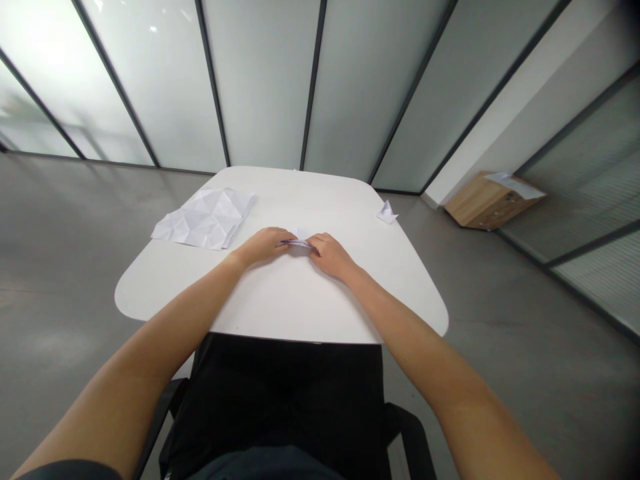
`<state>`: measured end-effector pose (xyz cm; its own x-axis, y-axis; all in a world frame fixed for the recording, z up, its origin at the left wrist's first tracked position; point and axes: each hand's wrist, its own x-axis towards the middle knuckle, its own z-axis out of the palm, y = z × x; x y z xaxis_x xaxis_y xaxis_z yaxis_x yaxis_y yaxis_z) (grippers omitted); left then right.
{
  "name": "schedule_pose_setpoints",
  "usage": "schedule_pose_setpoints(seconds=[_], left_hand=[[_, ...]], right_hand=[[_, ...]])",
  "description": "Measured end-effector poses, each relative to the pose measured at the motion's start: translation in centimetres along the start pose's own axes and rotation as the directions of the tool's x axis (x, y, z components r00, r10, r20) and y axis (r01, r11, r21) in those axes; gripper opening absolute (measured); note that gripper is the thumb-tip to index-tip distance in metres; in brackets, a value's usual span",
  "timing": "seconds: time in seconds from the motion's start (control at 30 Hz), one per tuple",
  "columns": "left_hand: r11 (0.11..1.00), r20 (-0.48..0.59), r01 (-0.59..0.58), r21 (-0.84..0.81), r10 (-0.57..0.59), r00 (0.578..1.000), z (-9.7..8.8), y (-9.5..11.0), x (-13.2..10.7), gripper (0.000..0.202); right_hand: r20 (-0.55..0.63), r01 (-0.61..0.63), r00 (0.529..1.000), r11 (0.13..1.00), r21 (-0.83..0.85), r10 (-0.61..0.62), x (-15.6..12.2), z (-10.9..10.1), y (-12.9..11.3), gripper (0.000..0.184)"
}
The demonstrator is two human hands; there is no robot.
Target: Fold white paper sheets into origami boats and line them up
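Note:
A small folded piece of white paper (300, 243) is stretched between my two hands, over the middle of the white table (300, 307). My left hand (267, 245) is closed on its left end, and my right hand (329, 253) grips the right end. Several layers show along the paper's near edge. How the fingertips sit behind it is hidden. To the left of my left hand lie creased white sheets (210, 217), marked with many fold lines.
A small folded paper shape (387, 212) rests at the table's right edge. Beyond the table stand frosted glass panels (265, 80). A wooden cabinet (493, 200) is on the floor at the right. Black chair armrests (410, 440) flank my lap.

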<state>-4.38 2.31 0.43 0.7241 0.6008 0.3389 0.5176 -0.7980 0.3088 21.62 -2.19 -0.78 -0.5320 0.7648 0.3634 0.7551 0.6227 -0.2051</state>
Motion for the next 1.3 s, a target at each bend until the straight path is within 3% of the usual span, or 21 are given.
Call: schedule_pose_setpoints(seconds=[0.13,0.27,0.43,0.7,0.9,1.1,1.3], left_hand=[[0.998,-0.046,0.061,-0.034,-0.062,0.997,-0.3,0.1,0.0,0.033],[0.984,-0.135,0.108,-0.144,-0.128,0.983,-0.6,0.5,0.0,0.037],[0.948,-0.270,0.145,-0.284,-0.224,0.936,-0.7,0.7,0.1,0.043],[0.908,-0.355,0.143,-0.395,-0.294,0.888,-1.0,0.5,0.3,0.042],[0.909,-0.342,0.173,-0.380,-0.312,0.886,-1.0,0.5,0.4,0.042],[0.911,-0.148,0.182,-0.369,-0.251,0.956,-0.4,-0.9,0.1,0.047],[0.963,-0.040,0.189,-0.193,-0.201,0.979,0.1,-2.0,-0.2,0.043]], right_hand=[[-0.041,-0.073,0.996,0.997,0.033,0.074,0.0,-0.2,-0.1,0.026],[-0.135,-0.184,0.968,0.966,0.182,0.210,-0.1,-0.7,0.0,0.020],[-0.228,-0.188,0.929,0.901,0.391,0.293,-0.2,-1.5,0.0,0.024],[-0.154,-0.199,0.894,0.683,0.703,0.420,-0.1,-1.2,0.0,0.038],[-0.154,-0.177,0.880,0.611,0.771,0.450,0.2,-0.6,0.1,0.033],[-0.091,-0.254,0.890,0.652,0.715,0.446,0.1,-0.1,0.9,0.026],[-0.077,-0.255,0.945,0.861,0.439,0.319,-0.1,-0.3,1.7,0.024]])
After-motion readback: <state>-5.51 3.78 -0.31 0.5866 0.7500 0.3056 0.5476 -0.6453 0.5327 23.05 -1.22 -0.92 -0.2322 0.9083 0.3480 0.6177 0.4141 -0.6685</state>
